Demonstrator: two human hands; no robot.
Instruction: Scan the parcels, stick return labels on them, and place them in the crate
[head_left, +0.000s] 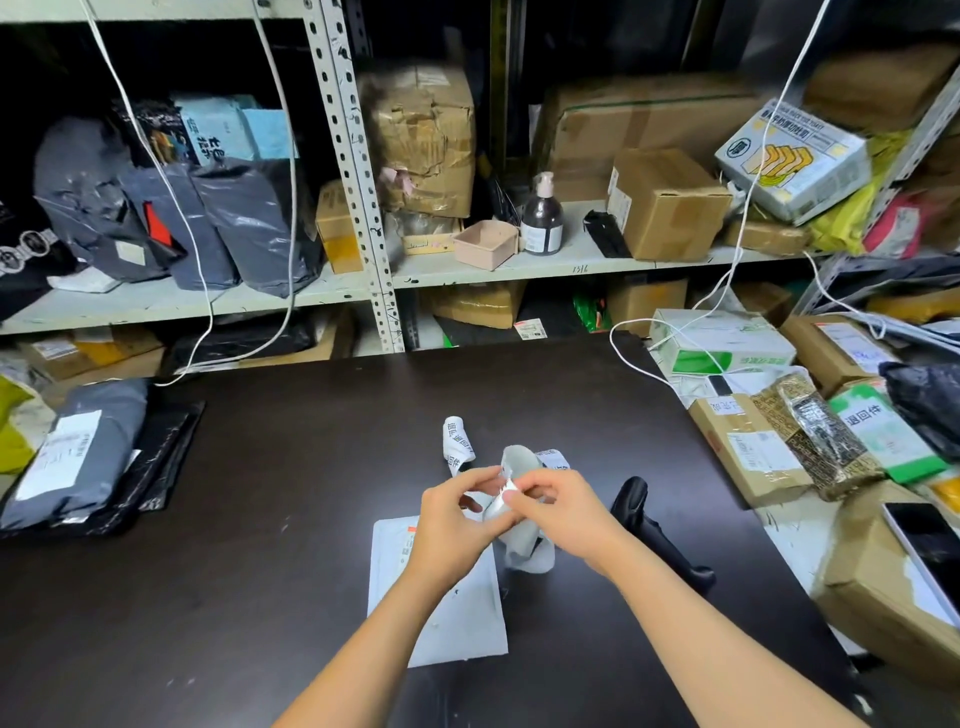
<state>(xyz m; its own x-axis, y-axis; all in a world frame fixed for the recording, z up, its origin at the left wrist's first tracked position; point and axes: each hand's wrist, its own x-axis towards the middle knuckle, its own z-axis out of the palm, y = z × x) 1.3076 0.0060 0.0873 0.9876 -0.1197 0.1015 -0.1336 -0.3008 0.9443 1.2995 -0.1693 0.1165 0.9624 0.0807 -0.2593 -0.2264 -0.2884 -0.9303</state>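
A flat white mailer parcel (447, 613) lies on the dark table (260, 519), partly under my left forearm. Above it both hands hold a curling strip of return labels (519, 530). My left hand (452, 525) pinches the strip's near edge. My right hand (566, 512) pinches it from the other side, fingertips almost meeting. A loose end of the strip with printed labels (457, 441) curls onto the table behind. A black handheld scanner (649, 535) lies just right of my right wrist.
Grey and black mailer bags (78, 452) lie at the table's left edge. Cardboard boxes and wrapped parcels (769, 441) crowd the right side, one with a phone (930, 545) on it. Metal shelves (374, 208) packed with parcels stand behind. White cables (649, 358) hang onto the table.
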